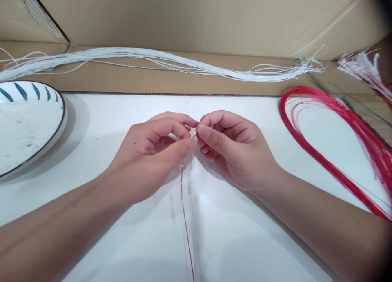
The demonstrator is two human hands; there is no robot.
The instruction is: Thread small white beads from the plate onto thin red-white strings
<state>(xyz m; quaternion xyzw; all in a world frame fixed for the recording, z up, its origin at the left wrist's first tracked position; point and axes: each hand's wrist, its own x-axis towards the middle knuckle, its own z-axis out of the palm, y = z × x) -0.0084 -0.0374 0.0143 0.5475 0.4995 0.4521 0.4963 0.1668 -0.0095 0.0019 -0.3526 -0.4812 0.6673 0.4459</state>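
Observation:
A thin red wire (185, 212) runs up from the bottom edge of the head view to my fingertips. Short whitish pieces sit along its upper stretch, too small to name. My left hand (156, 151) is closed in a pinch on the wire near its upper end. Close beside it, my right hand (235, 147) pinches the wire's tip between thumb and forefinger, where a small white bit shows. The two hands' fingertips almost meet. What lies right between the fingers is partly hidden.
An oval plate (63, 127) with a dark rim and tiny clear bits stands at left. A bundle of white strands (137, 55) lies along the cardboard at the back. Looped red wires (309, 145) lie at right, with white-and-pink strands (361, 67) behind them.

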